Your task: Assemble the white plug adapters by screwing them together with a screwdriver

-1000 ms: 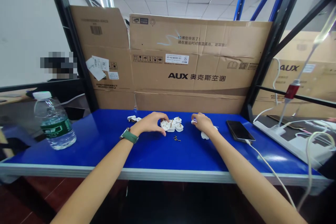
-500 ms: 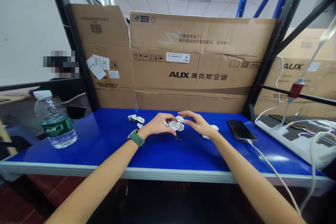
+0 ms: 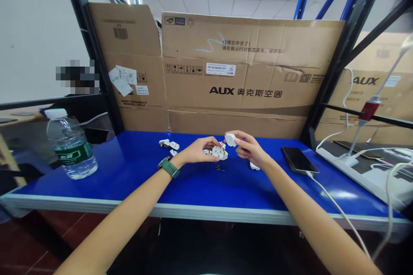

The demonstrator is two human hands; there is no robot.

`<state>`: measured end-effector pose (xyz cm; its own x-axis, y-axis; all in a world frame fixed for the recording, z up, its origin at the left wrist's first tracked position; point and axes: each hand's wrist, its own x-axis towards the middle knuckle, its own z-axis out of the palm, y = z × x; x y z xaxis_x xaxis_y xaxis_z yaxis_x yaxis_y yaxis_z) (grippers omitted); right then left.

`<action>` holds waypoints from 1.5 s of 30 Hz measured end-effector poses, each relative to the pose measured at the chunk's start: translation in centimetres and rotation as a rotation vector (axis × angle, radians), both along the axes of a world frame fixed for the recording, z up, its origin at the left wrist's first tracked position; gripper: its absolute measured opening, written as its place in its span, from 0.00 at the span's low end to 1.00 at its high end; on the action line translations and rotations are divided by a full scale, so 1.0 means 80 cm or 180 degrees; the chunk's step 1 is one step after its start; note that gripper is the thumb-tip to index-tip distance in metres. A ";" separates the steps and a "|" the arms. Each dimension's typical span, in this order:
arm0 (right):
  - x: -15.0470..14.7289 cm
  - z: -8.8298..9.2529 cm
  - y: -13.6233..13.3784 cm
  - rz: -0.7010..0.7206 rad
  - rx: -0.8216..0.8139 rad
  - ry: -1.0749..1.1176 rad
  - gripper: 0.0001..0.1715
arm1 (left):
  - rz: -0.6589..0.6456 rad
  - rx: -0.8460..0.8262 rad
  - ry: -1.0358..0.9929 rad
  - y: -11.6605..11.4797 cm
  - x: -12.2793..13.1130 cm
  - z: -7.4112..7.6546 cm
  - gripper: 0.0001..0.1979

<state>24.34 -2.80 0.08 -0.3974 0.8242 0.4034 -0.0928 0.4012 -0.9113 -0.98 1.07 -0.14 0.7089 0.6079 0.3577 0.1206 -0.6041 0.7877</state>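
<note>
My left hand (image 3: 196, 150), with a green watch on its wrist, is closed around a round white plastic socket part (image 3: 218, 152) with small holes in its face. Between the fingertips of my right hand (image 3: 251, 149) is a round white plastic cover (image 3: 230, 139), raised just above and right of the socket part. More white pieces lie behind and under my left fingers, partly hidden. Several small dark screws (image 3: 219, 168) are on the blue tabletop below my hands. One white piece (image 3: 254, 166) rests under my right wrist.
Several white plastic parts (image 3: 173, 145) lie left of my hands. A water bottle (image 3: 71, 150) stands at the left; a phone (image 3: 299, 160) with a charging cable lies at the right, beside a power strip (image 3: 348, 172). A cardboard panel (image 3: 193, 111) closes the back. A person sits beyond, left.
My right hand has lifted the round white cover up from the pieces and turned it. My left hand stays low, its fingers drawn in on the socket part.
</note>
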 end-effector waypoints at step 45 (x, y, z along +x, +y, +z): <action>-0.021 -0.007 -0.019 -0.0616 0.2339 -0.1844 0.32 | -0.0665 -0.1107 -0.0547 0.006 0.001 -0.010 0.23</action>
